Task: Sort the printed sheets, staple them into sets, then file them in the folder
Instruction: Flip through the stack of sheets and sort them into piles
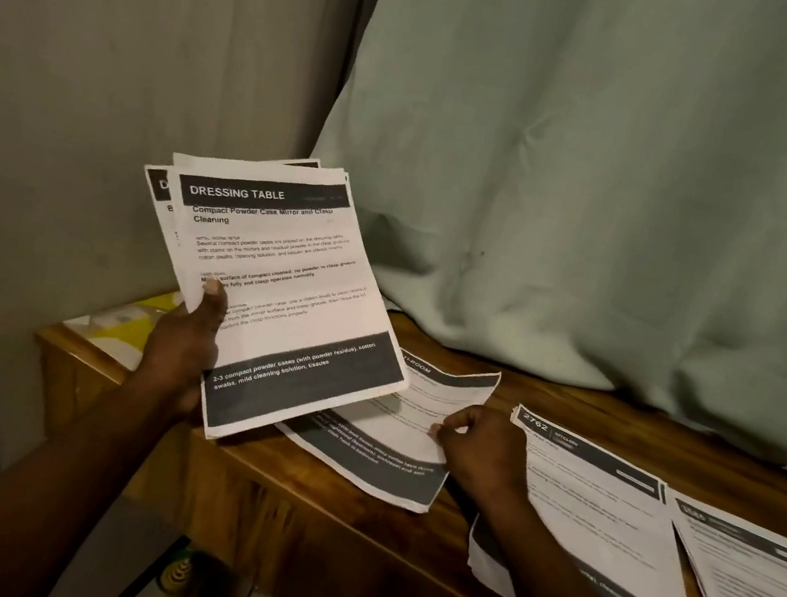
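Observation:
My left hand (183,346) grips a fanned stack of printed sheets (290,281) above the wooden table, thumb on the front page headed "DRESSING TABLE". My right hand (480,451) pinches the right edge of a single printed sheet (389,433) that lies on the table (586,409), partly under the held stack. To the right lies a pile headed "2762 KITCHEN" (590,508), and a further pile (760,584) sits at the right edge. No stapler is in view.
A pale green curtain (609,178) hangs behind the table. A yellow and white folder-like thing (127,321) lies at the table's far left corner. A grey wall (136,47) stands to the left. A small yellow-green object (179,572) sits below the table front.

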